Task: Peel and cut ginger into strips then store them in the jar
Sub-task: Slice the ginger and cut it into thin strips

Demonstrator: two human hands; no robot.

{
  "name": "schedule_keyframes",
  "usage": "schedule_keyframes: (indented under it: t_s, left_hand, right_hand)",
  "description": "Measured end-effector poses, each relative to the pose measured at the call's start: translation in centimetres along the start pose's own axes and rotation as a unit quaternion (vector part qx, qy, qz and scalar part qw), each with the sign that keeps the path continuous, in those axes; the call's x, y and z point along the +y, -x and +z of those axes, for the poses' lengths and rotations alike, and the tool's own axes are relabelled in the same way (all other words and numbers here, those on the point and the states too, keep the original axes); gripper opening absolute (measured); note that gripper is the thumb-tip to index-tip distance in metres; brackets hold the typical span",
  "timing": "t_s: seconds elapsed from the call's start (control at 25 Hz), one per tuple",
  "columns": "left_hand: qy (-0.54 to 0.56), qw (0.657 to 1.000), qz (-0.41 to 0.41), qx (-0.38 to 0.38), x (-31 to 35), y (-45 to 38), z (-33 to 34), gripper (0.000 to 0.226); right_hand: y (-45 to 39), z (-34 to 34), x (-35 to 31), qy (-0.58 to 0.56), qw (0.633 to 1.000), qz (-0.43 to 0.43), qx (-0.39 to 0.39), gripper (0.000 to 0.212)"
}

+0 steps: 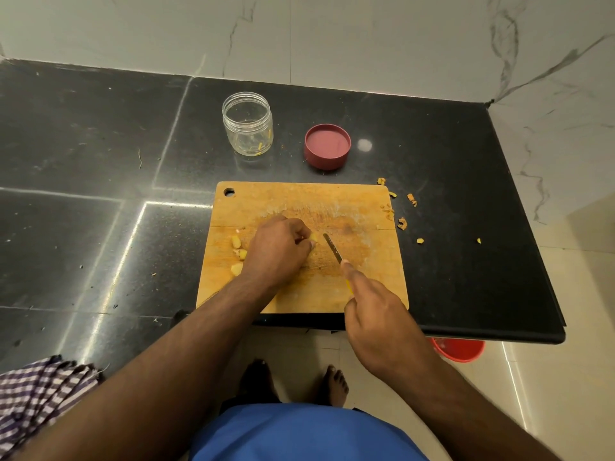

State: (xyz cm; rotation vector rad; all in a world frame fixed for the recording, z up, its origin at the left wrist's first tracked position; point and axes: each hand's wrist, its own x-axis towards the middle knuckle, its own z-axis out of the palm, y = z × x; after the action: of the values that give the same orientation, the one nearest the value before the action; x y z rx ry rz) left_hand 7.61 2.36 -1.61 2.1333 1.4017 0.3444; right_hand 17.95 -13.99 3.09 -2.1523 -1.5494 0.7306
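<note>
On the wooden cutting board (366, 287) the left hand (278, 249) is curled over a small peeled piece of ginger (312, 239), pinning it with bent fingertips just left of the knife (332, 248); most of the piece is hidden under the fingers, so its shape is hard to judge. The right hand (376, 314) grips the yellow handle with the forefinger laid along the back of the blade, whose tip hangs just beside the ginger. Three more peeled chunks (238, 252) lie on the board at the left, near the wrist. Beyond the board stands the open jar (248, 124), with what looks like a few yellow strips at the bottom, and its red lid (327, 146) rests to the right. Peelings (402, 223) are scattered past the board's right edge. Ginger this small is light, firm and fibrous, and its wet cut faces are probably slippery, so it should sit flat side down, held from above by tucked fingertips, with slices taken along the fibres
</note>
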Motion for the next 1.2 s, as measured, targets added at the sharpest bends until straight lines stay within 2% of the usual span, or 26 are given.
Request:
schedule_keyframes:
  t_s: [0.44,0.72,1.2]
  left_hand:
    - [0.008,1.0,-0.002,0.0,0.0,0.0,0.0,0.024]
    - [-0.003,0.999,0.01,-0.031,0.3,-0.2,-0.3,0.033]
    - [0.008,1.0,-0.009,0.001,-0.3,-0.3,0.3,0.025]
  right_hand:
    - [-2.4,0.8,-0.1,0.008,1.0,-0.012,-0.01,0.05]
    - [-1.7,0.1,0.0,0.007,1.0,-0.024,0.007,0.05]
    - [-2.7,0.8,0.0,0.006,0.999,-0.033,-0.001,0.05]
